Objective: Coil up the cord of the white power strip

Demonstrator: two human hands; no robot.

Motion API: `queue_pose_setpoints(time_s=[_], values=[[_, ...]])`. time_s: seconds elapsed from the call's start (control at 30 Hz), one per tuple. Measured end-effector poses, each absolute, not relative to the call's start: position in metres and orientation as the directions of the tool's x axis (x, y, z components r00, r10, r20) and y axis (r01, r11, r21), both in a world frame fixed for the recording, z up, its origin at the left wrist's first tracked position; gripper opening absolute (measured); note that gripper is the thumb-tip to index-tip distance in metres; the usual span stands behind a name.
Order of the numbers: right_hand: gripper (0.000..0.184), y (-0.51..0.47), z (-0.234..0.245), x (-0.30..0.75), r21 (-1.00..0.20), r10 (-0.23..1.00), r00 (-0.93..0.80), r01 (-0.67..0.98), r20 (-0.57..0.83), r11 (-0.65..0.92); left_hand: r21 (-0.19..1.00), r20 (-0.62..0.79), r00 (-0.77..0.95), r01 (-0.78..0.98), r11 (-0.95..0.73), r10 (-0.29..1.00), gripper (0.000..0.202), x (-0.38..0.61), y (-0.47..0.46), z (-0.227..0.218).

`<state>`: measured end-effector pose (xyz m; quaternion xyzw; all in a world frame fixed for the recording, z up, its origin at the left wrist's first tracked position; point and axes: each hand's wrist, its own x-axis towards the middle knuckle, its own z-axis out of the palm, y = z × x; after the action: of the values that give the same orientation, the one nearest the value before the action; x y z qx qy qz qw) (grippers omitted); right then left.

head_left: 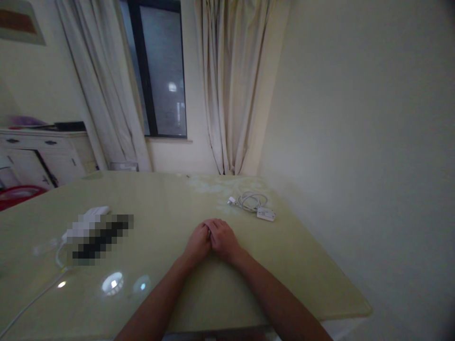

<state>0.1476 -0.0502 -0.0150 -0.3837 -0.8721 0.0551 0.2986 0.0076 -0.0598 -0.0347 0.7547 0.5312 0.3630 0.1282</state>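
Seeing a pixelated white thing [85, 225] and dark thing [101, 240] lying well left of the cord [245, 204]. Resting the left hand [199, 241] and right hand [223, 238] together, nearer than the cord, fingers folding over each other; not telling whether gripping anything between. Leaving the cord untouched, loosely coiled; seemingly waiting, not working. Finding room on the tabletop [159, 199] left of the cord, meeting edge [330, 265] and wall [373, 166] near its right.

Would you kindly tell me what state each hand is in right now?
Left hand: clasped with the other; whether it holds anything cannot be told.
Right hand: laid over the other's fingers; its palm side is hidden.
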Motion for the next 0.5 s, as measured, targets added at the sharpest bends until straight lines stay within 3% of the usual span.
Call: queue_pose_setpoints(time_s=[0.1, 0.23, 0.5], values=[[0.045, -0.05, -0.015, 0.152, -0.395, 0.695, -0.569, 0.572, 0.441, 0.719, 0.571, 0.389, 0.184, 0.721, -0.393, 0.903, 0.034, 0.005, -0.059, -0.038], [0.039, -0.041, -0.014, 0.161, -0.496, 0.734, -0.531, 0.542, 0.423, 0.678, 0.571, 0.445, 0.214, 0.68, -0.46, 0.869, 0.036, 0.006, -0.062, -0.033], [0.032, -0.038, -0.017, 0.159, -0.551, 0.724, -0.531, 0.477, 0.44, 0.685, 0.552, 0.442, 0.213, 0.701, -0.451, 0.871, 0.034, 0.006, -0.065, -0.025]])
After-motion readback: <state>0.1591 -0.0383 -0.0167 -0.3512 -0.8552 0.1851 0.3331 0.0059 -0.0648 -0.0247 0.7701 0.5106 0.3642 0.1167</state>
